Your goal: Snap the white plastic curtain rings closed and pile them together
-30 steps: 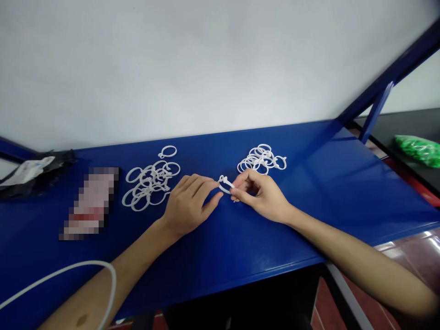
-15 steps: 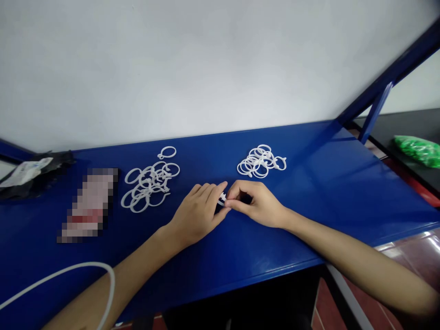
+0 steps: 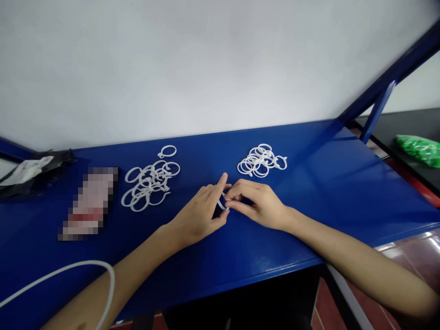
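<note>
- We see our left hand (image 3: 201, 213) and right hand (image 3: 257, 203) meeting at the middle of the blue bench (image 3: 330, 192), both pinching one white ring (image 3: 222, 202) between fingertips.
- The left index finger sticks up; the ring is mostly hidden by our fingers.
- At 10 o'clock from the hands lies a loose ring pile (image 3: 149, 183); at 1 o'clock a tighter ring pile (image 3: 261, 160).
- A white cable (image 3: 85, 266) curves at 8 o'clock.
</note>
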`<state>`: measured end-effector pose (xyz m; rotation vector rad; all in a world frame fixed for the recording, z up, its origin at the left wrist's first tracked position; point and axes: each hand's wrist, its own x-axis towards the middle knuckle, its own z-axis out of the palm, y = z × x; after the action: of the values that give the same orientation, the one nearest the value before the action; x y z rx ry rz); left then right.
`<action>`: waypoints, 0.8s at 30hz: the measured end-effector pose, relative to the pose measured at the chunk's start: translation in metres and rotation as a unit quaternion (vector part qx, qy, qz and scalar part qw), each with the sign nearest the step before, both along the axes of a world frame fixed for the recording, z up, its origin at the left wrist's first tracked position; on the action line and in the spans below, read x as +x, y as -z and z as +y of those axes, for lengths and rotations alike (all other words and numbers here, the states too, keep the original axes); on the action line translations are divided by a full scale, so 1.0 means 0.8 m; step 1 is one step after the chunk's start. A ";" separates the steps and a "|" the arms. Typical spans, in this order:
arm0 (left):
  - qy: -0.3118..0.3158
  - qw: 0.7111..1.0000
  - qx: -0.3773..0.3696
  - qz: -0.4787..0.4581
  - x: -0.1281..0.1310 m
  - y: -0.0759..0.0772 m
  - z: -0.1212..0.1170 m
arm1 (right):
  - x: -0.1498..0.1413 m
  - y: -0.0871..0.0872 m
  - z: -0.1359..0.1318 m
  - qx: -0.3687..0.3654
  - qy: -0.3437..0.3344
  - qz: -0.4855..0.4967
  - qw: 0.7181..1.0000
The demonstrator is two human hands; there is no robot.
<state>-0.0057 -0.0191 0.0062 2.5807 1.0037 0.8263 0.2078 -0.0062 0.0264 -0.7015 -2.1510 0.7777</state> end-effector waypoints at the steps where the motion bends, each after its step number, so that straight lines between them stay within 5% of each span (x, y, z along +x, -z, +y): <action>1: -0.008 1.000 0.003 -0.001 -0.001 -0.001 0.001 | 0.000 0.000 0.000 0.003 0.006 -0.003 1.000; 7: -0.071 0.997 0.031 -0.019 -0.002 -0.005 0.003 | -0.001 -0.002 0.001 0.015 0.053 0.002 0.998; 24: -0.008 0.996 0.068 0.050 -0.007 -0.015 0.009 | 0.003 0.001 0.001 0.037 0.017 -0.006 0.999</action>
<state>-0.0112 -0.0120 0.0182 2.7571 1.0321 0.8014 0.2102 -0.0052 0.0253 -0.7043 -2.1616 0.6736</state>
